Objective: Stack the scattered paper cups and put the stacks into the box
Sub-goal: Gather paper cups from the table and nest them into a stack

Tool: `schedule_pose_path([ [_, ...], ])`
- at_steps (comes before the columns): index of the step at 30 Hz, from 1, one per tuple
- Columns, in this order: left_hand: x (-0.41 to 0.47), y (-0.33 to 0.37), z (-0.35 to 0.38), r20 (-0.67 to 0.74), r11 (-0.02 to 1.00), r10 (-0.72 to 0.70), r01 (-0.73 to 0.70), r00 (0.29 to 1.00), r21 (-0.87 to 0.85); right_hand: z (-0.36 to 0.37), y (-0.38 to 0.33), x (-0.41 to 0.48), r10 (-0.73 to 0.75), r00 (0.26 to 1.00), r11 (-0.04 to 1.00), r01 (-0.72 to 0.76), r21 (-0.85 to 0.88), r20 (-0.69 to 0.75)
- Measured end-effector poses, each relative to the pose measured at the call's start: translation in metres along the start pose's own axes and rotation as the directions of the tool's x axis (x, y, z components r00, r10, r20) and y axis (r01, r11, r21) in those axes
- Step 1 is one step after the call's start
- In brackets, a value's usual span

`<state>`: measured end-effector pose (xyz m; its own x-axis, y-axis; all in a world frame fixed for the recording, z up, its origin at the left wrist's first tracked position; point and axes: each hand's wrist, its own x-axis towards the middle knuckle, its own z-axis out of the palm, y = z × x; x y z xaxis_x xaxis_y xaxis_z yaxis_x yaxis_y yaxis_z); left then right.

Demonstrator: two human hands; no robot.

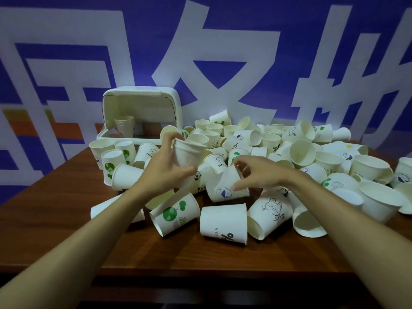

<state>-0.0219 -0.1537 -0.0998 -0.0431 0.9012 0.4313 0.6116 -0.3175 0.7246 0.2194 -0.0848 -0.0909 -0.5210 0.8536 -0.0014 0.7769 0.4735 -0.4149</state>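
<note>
Pinching cup point(225, 186) between right hand point(258, 172) fingers point(239, 160)

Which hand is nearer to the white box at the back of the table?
Left. The left hand, holding a short stack of cups, is raised just in front of the white box. The right hand is lower and farther right, gripping one cup.

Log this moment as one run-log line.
left hand: holds small cup stack raised | right hand: grip on blue-print cup in pile | box: open, one stack inside | table: many cups loose
</note>
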Motion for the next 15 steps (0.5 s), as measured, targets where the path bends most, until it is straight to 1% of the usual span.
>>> schedule_pose_path([
  [2, 0.003, -0.001, -0.002, 0.019, 0.999, 0.006, -0.006, 1.0, 0.033, -0.01, 0.002, -0.002, 0.015, 0.993, 0.982, 0.008, 0.189, -0.119],
  [3, 0.005, -0.001, -0.003, 0.026, 0.998, 0.015, -0.016, 1.0, 0.053, -0.015, 0.003, -0.003, 0.028, 0.981, 0.954, 0.031, 0.299, -0.19],
  [4, 0.007, -0.001, -0.003, 0.034, 0.997, 0.029, -0.031, 0.999, 0.075, -0.019, 0.004, -0.003, 0.048, 0.964, 0.905, 0.068, 0.419, -0.26],
  [5, 0.009, -0.001, -0.003, 0.045, 0.994, 0.042, -0.046, 0.998, 0.097, -0.022, 0.002, -0.004, 0.075, 0.944, 0.833, 0.118, 0.541, -0.321],
  [7, 0.01, 0.002, -0.001, 0.075, 0.988, 0.052, -0.063, 0.996, 0.139, -0.027, -0.004, -0.005, 0.118, 0.911, 0.674, 0.219, 0.706, -0.395],
  [8, 0.011, 0.004, 0.001, 0.084, 0.986, 0.052, -0.065, 0.995, 0.156, -0.028, -0.009, -0.005, 0.116, 0.903, 0.627, 0.257, 0.736, -0.414],
  [9, 0.012, 0.006, 0.004, 0.087, 0.984, 0.059, -0.072, 0.995, 0.165, -0.028, -0.014, -0.005, 0.096, 0.901, 0.614, 0.282, 0.737, -0.424],
  [10, 0.012, 0.008, 0.006, 0.083, 0.982, 0.076, -0.09, 0.994, 0.167, -0.028, -0.02, -0.005, 0.064, 0.902, 0.632, 0.294, 0.717, -0.427],
  [12, 0.011, 0.012, 0.009, 0.061, 0.983, 0.11, -0.118, 0.992, 0.141, -0.025, -0.03, -0.003, -0.001, 0.907, 0.702, 0.3, 0.646, -0.421],
  [14, 0.008, 0.013, 0.007, 0.04, 0.987, 0.117, -0.121, 0.992, 0.108, -0.025, -0.036, -0.001, -0.038, 0.908, 0.75, 0.303, 0.589, -0.418],
  [15, 0.006, 0.011, 0.004, 0.037, 0.984, 0.122, -0.126, 0.992, 0.125, -0.026, -0.038, -0.001, -0.057, 0.91, 0.765, 0.303, 0.568, -0.41],
])
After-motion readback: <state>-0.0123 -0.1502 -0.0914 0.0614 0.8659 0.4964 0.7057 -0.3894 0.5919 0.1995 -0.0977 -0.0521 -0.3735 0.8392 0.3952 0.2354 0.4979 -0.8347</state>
